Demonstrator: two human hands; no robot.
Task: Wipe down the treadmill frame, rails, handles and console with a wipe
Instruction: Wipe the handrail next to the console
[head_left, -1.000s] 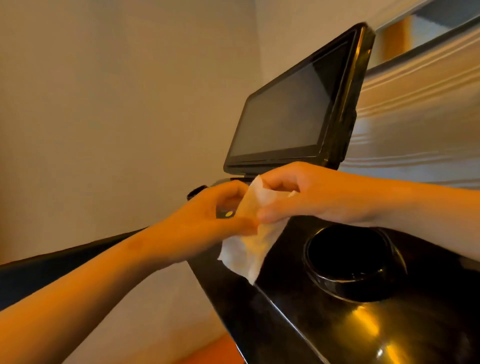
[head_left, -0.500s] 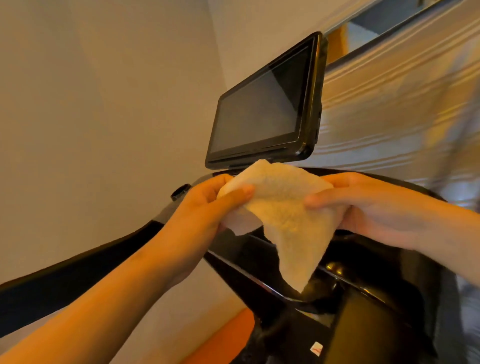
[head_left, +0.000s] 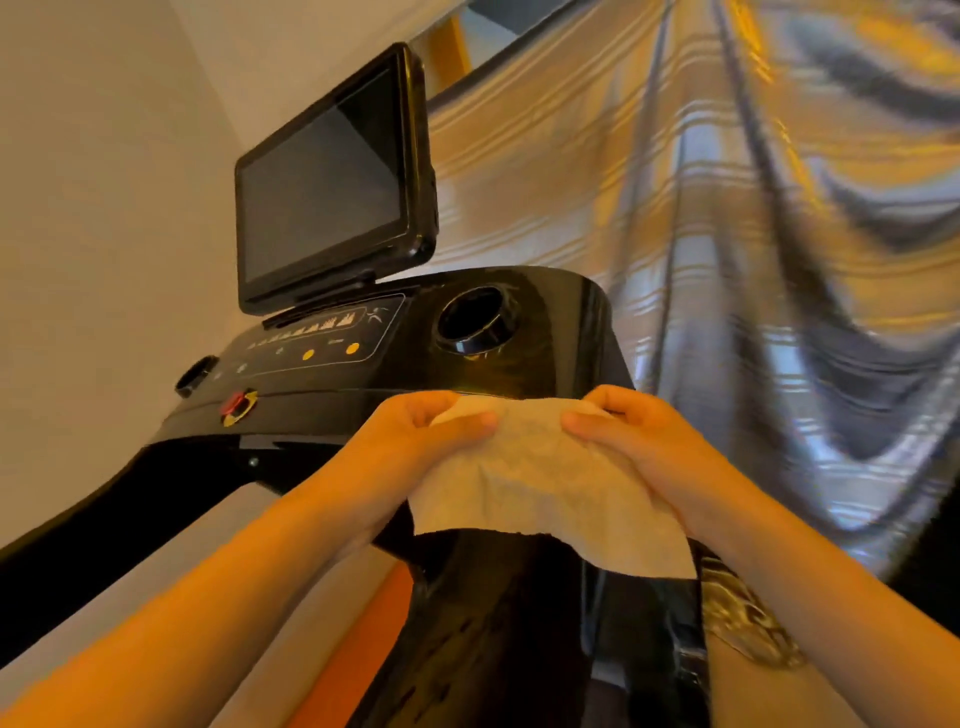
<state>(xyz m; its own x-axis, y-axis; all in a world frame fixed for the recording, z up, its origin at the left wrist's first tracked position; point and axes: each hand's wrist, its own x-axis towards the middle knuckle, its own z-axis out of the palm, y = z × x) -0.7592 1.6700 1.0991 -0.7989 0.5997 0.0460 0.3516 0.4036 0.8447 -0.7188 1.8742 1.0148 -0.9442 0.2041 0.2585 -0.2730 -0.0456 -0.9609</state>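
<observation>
A white wipe (head_left: 545, 483) is spread between both hands just in front of the black treadmill console (head_left: 550, 343). My left hand (head_left: 415, 441) pinches its upper left corner between thumb and fingers. My right hand (head_left: 639, 441) pinches the upper right corner; the wipe's lower part drapes over that hand's wrist side. The wipe hangs free near the console's front edge; whether it touches is unclear. A dark screen (head_left: 322, 192) stands tilted above the button panel (head_left: 322, 343). A red stop knob (head_left: 238, 407) sits at the console's front left.
A round cup holder (head_left: 475, 322) is sunk into the console's right side, a smaller one (head_left: 195, 375) at the far left. The black left handrail (head_left: 104, 519) runs toward me. A striped curtain (head_left: 753, 260) hangs at right, a plain wall at left.
Both hands have drawn back from under the screen toward me and opened the crumpled wipe out flat. The view has pulled back, showing the button panel and stop knob.
</observation>
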